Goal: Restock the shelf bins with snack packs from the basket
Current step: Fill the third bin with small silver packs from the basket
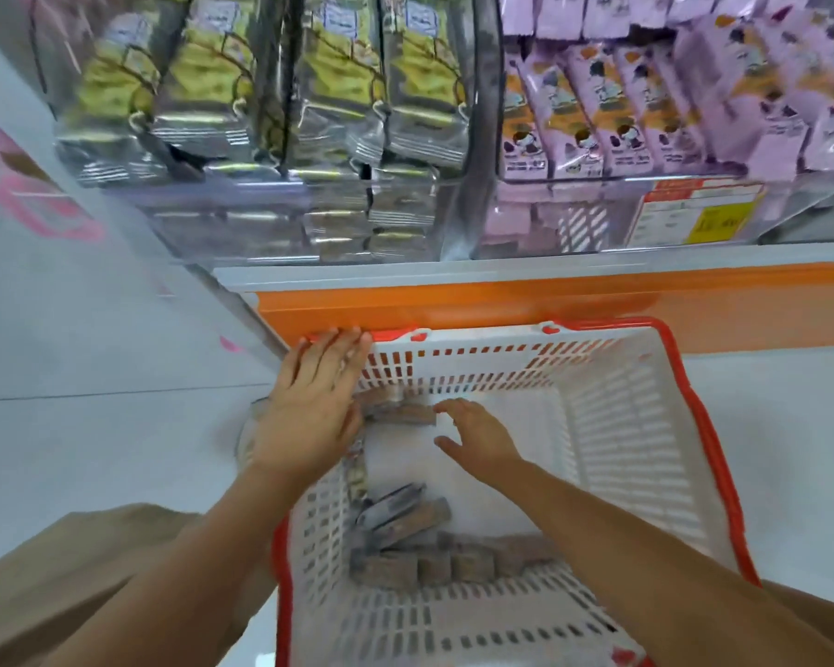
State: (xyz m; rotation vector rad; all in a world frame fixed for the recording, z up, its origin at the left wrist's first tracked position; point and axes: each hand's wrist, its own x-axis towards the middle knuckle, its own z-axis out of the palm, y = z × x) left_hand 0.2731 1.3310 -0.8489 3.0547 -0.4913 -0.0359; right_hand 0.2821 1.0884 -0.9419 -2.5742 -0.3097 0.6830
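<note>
A person's two bare forearms reach down into a white slotted shopping basket (622, 426) with an orange-red rim that stands on pale floor tiles (92, 353). A tan-clad knee (92, 560) shows at 8 o'clock.

At the basket's near wall, toward 6 o'clock, lies a row of brown snack packs (434, 560), small oblong wrappers lying close together. A darker silver-grey pack (391, 505) rests slanted across them. Their print is too blurred to read.

The right hand (482, 435) hangs inside the basket with fingers spread and holding nothing. Its fingertips are just beside another brown pack (400, 411) in the far-left corner, at 11 o'clock on the basket floor; contact cannot be made out.

The left hand (309, 406) lies flat over that same corner, fingers straight, their tips on the rim.

Beyond the basket runs the shelf's orange base strip (501, 300). Above it stand two clear plastic shelf bins. The left bin (261, 223), at 12 o'clock, is full of silver packs with yellow panels (338, 79). The right bin (526, 219), at 1 o'clock, holds lilac packs showing a cartoon figure (598, 113). An orange-and-yellow price label (699, 214) sits on its front. Neither its figures nor any brand name is legible.
</note>
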